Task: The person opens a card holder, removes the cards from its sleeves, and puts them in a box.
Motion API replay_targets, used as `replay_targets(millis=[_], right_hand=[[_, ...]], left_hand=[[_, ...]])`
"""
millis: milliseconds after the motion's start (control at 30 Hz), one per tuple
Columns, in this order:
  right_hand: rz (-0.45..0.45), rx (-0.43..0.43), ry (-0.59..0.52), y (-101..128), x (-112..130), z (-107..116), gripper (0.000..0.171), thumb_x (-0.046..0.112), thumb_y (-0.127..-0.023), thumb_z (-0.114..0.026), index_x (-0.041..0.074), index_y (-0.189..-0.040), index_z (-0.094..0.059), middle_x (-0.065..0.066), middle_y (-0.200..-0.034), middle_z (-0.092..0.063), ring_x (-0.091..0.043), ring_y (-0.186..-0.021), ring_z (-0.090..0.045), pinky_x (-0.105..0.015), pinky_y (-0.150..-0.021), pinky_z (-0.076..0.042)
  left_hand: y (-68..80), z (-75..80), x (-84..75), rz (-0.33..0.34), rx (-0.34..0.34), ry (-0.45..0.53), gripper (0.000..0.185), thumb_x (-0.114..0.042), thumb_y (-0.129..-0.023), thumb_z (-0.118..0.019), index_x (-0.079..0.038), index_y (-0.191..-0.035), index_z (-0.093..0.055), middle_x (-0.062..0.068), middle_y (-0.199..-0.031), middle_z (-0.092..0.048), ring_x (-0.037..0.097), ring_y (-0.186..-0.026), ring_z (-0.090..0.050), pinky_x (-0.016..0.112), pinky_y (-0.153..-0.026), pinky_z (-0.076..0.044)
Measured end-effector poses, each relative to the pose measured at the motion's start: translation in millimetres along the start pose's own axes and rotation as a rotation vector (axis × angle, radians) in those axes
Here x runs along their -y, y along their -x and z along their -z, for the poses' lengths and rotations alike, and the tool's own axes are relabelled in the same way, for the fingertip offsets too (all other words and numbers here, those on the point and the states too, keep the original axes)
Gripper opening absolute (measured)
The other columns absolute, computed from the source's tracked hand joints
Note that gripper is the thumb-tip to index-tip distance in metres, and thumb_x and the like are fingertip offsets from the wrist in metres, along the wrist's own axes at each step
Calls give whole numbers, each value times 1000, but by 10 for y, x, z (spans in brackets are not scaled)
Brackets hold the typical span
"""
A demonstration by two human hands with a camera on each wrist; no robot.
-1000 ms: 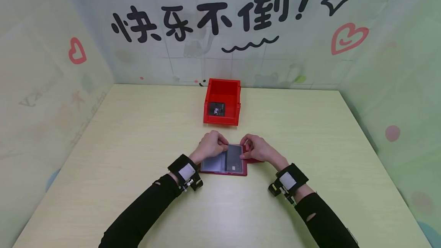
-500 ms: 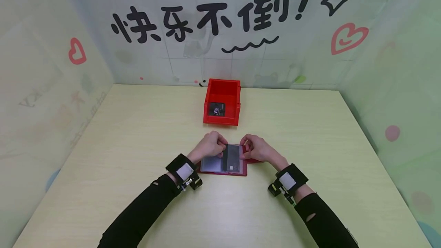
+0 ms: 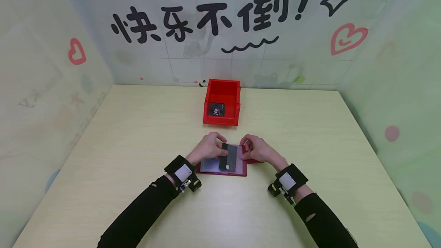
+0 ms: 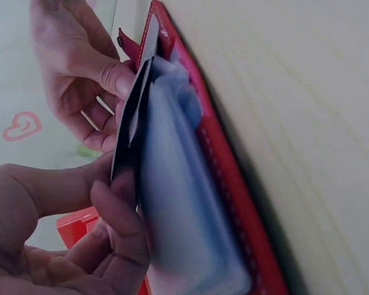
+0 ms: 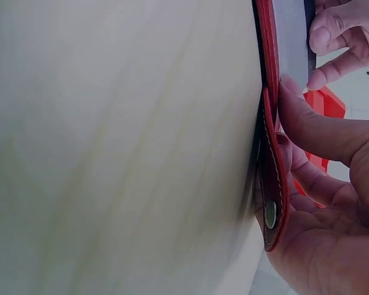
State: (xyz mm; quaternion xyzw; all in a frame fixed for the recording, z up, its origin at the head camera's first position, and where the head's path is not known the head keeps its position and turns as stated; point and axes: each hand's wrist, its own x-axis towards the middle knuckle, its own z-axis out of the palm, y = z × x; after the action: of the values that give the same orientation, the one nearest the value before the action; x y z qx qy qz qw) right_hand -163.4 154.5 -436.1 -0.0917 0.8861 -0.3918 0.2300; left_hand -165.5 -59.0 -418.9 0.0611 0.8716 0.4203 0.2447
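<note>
A red card holder (image 3: 244,172) lies open on the table, with clear plastic sleeves (image 4: 178,203) inside. My left hand (image 3: 208,147) pinches a dark card (image 3: 228,160) between thumb and fingers at its left edge. The card sticks part of the way out of the right-hand sleeve, toward the left, and stands slightly raised in the left wrist view. With thumb and fingers my right hand (image 3: 259,149) grips the holder's right edge. Beside that thumb, in the right wrist view, is the holder's strap (image 5: 274,166) with a metal snap (image 5: 270,215).
Behind the hands a red plastic bin (image 3: 220,121) stands on the pale wooden table (image 3: 155,118). Inside it lies a black card (image 3: 217,109) marked "Vip". Printed fabric walls (image 3: 193,64) enclose the table at the back and both sides.
The dark card has slid leftward, partly out of its sleeve, as my left hand pulled back to the left. My right hand has stayed on the holder's right edge.
</note>
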Motion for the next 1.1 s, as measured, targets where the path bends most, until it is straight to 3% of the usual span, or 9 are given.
replay_targets(millis=[233,367,533,767,900,1100], right_hand=[[3,-6,7,7,-6,-1,40,9,-84,-80,5,-116,-57,-7,-85,-51,-19,-82,-51,-26,-68,-43],[7,-9,17,-6,-27,-3,39,10,-84,-80,5,-116,-57,-7,-85,-52,-19,-83,-51,-26,-68,-43],[13,-8,30,-27,-47,1,40,11,-84,-81,6,-117,-58,-8,-87,-53,-19,-84,-51,-26,-68,-43],[17,-7,31,-20,-40,6,40,11,-85,-80,5,-117,-58,-7,-87,-52,-19,-85,-51,-26,-69,-43],[22,-5,35,-11,-39,7,40,12,-85,-80,5,-117,-58,-7,-87,-52,-19,-84,-51,-26,-69,-42],[33,-14,40,-8,-42,7,39,12,-85,-80,5,-116,-58,-7,-86,-52,-19,-83,-51,-26,-69,-43]], left_hand=[[-10,69,44,-16,-17,-1,32,-7,-94,-64,-6,-125,-56,13,-88,-67,20,-74,-59,25,-65,-46],[-34,157,23,-52,-31,-30,21,-5,-97,-55,-4,-116,-63,18,-97,-67,23,-83,-60,26,-68,-48],[-63,329,-80,-71,-42,-46,26,-4,-100,-48,-4,-114,-70,19,-114,-62,28,-100,-56,29,-75,-50],[-187,536,-247,-96,-48,-3,31,1,-98,-50,-1,-124,-66,22,-138,-53,31,-115,-49,29,-79,-48],[-296,553,-316,-126,-127,36,37,4,-94,-51,0,-129,-63,21,-146,-48,34,-121,-47,33,-83,-50],[-523,478,-395,-186,-356,-8,37,4,-92,-51,3,-127,-63,23,-139,-55,37,-121,-50,47,-97,-52]])
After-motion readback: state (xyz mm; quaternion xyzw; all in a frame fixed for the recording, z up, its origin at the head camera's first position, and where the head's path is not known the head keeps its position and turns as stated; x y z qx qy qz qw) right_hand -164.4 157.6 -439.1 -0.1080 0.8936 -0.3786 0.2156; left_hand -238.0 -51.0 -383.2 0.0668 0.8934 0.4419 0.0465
